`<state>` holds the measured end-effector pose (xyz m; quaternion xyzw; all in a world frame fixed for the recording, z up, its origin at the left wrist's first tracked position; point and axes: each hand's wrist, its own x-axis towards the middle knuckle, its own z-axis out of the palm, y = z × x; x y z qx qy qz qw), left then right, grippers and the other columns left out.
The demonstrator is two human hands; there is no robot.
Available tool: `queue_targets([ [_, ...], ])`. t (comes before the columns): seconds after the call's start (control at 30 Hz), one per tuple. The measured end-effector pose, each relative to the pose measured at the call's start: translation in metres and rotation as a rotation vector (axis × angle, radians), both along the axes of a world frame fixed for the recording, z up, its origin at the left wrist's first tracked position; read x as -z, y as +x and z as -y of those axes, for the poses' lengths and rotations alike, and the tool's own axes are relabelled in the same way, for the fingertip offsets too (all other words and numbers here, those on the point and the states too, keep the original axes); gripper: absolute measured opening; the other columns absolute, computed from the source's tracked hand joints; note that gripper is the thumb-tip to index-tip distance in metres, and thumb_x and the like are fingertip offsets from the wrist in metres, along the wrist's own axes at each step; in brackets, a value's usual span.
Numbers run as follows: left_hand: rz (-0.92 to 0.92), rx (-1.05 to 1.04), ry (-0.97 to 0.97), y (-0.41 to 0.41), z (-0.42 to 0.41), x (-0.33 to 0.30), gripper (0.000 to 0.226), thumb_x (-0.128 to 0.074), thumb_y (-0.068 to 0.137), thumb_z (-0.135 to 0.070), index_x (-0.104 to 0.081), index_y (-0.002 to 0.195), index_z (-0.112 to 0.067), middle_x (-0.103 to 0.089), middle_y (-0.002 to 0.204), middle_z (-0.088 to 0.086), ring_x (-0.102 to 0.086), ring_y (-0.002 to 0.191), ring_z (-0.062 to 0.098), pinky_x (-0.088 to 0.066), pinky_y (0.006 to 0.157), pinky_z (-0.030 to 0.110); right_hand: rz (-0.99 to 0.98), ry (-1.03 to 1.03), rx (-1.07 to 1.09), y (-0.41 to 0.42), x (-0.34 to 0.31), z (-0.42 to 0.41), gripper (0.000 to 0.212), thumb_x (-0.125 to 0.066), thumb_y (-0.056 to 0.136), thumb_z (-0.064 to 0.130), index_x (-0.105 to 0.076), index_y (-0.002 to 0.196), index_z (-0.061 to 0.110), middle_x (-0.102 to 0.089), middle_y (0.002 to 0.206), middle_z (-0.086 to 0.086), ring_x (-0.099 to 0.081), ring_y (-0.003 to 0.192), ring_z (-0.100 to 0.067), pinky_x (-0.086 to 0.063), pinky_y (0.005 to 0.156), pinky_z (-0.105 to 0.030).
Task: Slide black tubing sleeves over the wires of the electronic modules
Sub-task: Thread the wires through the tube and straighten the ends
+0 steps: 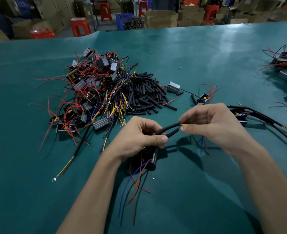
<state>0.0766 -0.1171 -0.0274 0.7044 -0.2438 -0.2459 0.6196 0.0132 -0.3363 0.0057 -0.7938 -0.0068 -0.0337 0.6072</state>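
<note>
Left hand (136, 135): bare, no glove, ring or watch; short, trimmed thumbnail.
Right hand (212, 122): bare, no glove or ring.
Forearms: both bare to the frame edge, no sleeves visible.

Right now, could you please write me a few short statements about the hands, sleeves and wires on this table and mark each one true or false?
1. The left hand grips black sleeves. True.
2. The right hand lies flat on the green table. False: it is raised and pinches a yellow wire tip at the sleeve ends.
3. The pile of loose sleeves lies beyond the hands, beside the tangle of modules. True.
4. The module under the left hand has only yellow wires hanging from it. False: blue and red wires trail from it.
5. Red stools stand beyond the table. True.
</note>
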Motion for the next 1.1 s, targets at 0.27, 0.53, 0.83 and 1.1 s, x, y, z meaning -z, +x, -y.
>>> queue_targets([
  [0.27,0.006,0.035,0.013,0.000,0.000,0.000,0.006,-0.079,0.082,-0.003,-0.074,0.083,-0.006,-0.074,0.073,0.009,-0.064,0.067,0.013,-0.050,0.069,0.021,-0.004,0.101,-0.015,-0.001,0.000,0.002,0.016,-0.082,0.072,-0.009,-0.078,0.075,0.007,-0.072,0.068,-0.016,-0.065,0.057,-0.016,-0.051,0.052,-0.022],
  [0.53,0.001,0.110,0.047,0.000,-0.002,-0.002,0.005,-0.074,0.087,-0.003,-0.072,0.082,-0.004,-0.070,0.068,0.008,-0.061,0.063,0.012,-0.048,0.066,0.017,-0.037,0.162,-0.064,0.000,0.002,-0.003,0.016,-0.076,0.074,-0.015,-0.070,0.072,0.001,-0.063,0.062,-0.020,-0.059,0.052,-0.021,-0.050,0.052,-0.026],
  [0.83,0.046,0.180,0.068,-0.003,-0.003,-0.010,0.019,-0.063,0.097,-0.015,-0.072,0.102,0.001,-0.073,0.075,0.004,-0.058,0.070,0.006,-0.042,0.066,0.015,-0.056,0.156,-0.113,-0.001,0.001,-0.006,0.022,-0.081,0.062,0.007,-0.069,0.078,-0.002,-0.070,0.069,-0.018,-0.066,0.058,-0.022,-0.056,0.060,-0.024],
  [1.1,0.038,0.154,0.068,-0.005,-0.001,-0.016,0.006,-0.069,0.092,-0.007,-0.071,0.094,-0.002,-0.073,0.079,0.010,-0.062,0.079,0.018,-0.044,0.079,0.033,-0.029,0.171,-0.132,-0.002,0.000,-0.014,0.020,-0.080,0.062,0.006,-0.069,0.077,-0.001,-0.069,0.067,-0.017,-0.065,0.055,-0.021,-0.056,0.058,-0.023],
])
